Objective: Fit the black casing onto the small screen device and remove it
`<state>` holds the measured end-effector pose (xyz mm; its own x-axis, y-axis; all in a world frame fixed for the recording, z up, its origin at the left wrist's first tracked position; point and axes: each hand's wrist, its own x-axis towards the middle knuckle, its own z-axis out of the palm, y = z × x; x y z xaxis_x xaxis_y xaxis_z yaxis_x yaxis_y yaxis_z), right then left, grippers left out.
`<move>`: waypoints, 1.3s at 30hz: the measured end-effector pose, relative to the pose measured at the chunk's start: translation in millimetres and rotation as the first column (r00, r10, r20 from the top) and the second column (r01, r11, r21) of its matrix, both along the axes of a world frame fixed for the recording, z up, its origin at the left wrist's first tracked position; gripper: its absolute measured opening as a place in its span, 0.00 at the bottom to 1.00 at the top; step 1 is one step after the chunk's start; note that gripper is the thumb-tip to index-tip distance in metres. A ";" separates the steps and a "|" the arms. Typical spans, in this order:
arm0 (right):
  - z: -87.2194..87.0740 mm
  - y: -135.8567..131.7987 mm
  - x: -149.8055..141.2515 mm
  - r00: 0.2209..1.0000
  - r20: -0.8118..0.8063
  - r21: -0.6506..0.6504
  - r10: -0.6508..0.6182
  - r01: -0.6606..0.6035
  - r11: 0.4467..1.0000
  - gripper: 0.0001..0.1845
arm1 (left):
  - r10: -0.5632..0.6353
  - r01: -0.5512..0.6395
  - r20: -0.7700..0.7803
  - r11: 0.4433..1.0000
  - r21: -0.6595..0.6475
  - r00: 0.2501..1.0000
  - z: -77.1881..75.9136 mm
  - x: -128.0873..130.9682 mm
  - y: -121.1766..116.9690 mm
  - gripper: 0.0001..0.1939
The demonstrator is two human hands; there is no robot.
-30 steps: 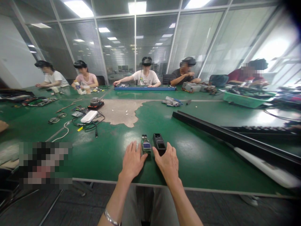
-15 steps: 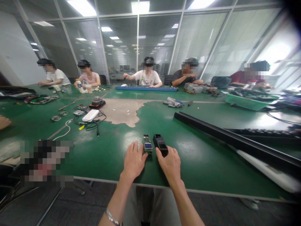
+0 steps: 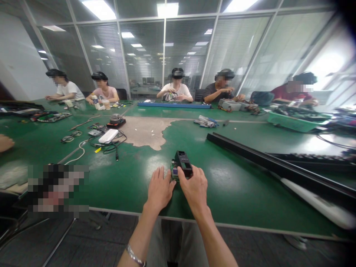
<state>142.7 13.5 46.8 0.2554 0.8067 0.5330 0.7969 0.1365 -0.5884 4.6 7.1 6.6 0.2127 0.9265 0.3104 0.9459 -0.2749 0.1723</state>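
Note:
My right hand grips a black plastic housing with cut-out windows, thumb on its near left side. The housing is tilted and partly covers a small green circuit board with a display, which lies on the table. Whether the two touch I cannot tell. My left hand lies stretched out on the green tabletop to the left of the board. Its thumb and index finger rest against the board's near left edge, without being wrapped round it.
A long black rail lies on the right. Left of centre are a white box with cables and a pair of glasses. Gloves and a green basket lie farther back. Several people sit across the table.
My right hand has lifted the black housing and moved it left over the circuit board. My left hand has stayed nearly in place beside the board.

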 end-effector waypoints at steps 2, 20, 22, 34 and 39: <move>1.2 -0.6 -4.3 1.000 -0.002 -0.014 0.007 -0.007 1.000 0.21 | 0.003 -0.003 -0.005 1.000 0.000 1.000 0.5 -0.2 -0.3 0.26; -0.5 -7.1 -30.6 0.991 0.125 -0.208 -0.040 0.065 0.976 0.19 | -0.027 0.026 -0.026 0.998 -0.049 0.999 -1.2 -2.8 0.3 0.30; -6.5 -9.3 -31.3 0.989 0.143 -0.232 -0.043 0.076 0.970 0.19 | -0.025 0.023 -0.029 0.998 -0.061 0.999 -1.8 -3.0 0.7 0.31; -19.6 -12.3 -26.2 0.990 0.136 -0.228 -0.029 0.060 0.972 0.24 | -0.021 0.020 -0.019 0.998 -0.062 1.000 -1.5 -3.2 0.8 0.29; -21.4 -9.4 -25.5 0.994 0.106 -0.233 -0.029 0.053 0.971 0.23 | -0.023 0.022 -0.028 0.998 -0.051 0.999 -0.6 -3.8 1.3 0.26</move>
<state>117.2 4.1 25.4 0.2457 0.9024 0.3540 0.8560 -0.0306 -0.5162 0.8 8.4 6.0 0.2416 0.9359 0.2563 0.9444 -0.2875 0.1597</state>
